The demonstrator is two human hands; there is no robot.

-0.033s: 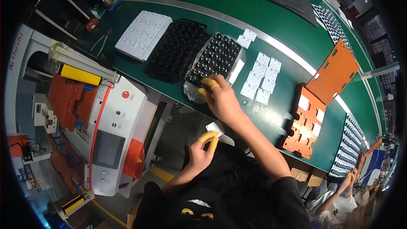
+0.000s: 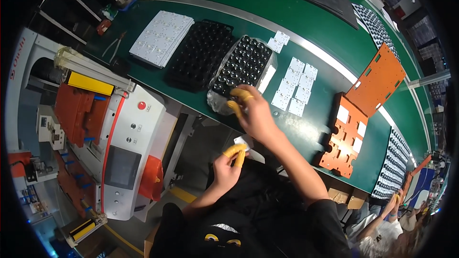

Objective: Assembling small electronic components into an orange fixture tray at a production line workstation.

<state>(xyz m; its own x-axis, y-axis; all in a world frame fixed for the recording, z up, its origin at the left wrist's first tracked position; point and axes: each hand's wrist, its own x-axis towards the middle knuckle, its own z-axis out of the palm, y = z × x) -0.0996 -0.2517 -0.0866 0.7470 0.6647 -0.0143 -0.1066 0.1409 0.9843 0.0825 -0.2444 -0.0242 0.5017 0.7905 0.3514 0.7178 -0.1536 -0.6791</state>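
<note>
My left hand point(image 2: 226, 168), with yellow covers on its fingertips, pinches a small white circuit board point(image 2: 243, 141) in front of my body. My right hand point(image 2: 252, 111) is at the near end of a tray of round black lenses point(image 2: 245, 62), which sits in clear plastic wrap. Its yellow-covered fingers curl toward each other in a pinch. Something dark shows between them, too small to make out. Right of the lens tray, white circuit boards point(image 2: 288, 89) lie in two rows on the green table point(image 2: 306, 131).
Left of the lenses stand a black tray point(image 2: 201, 55) and a stack of white board panels point(image 2: 160, 38). Pliers point(image 2: 114, 48) lie farther left. An orange fixture point(image 2: 342, 136) with a raised lid point(image 2: 377, 81) stands at right. A machine with a screen point(image 2: 122, 167) is on my left. A co-worker point(image 2: 380, 227) sits lower right.
My right hand has drawn back slightly to the right from the near end of the lens tray. In my left hand the small board has tilted a little.
</note>
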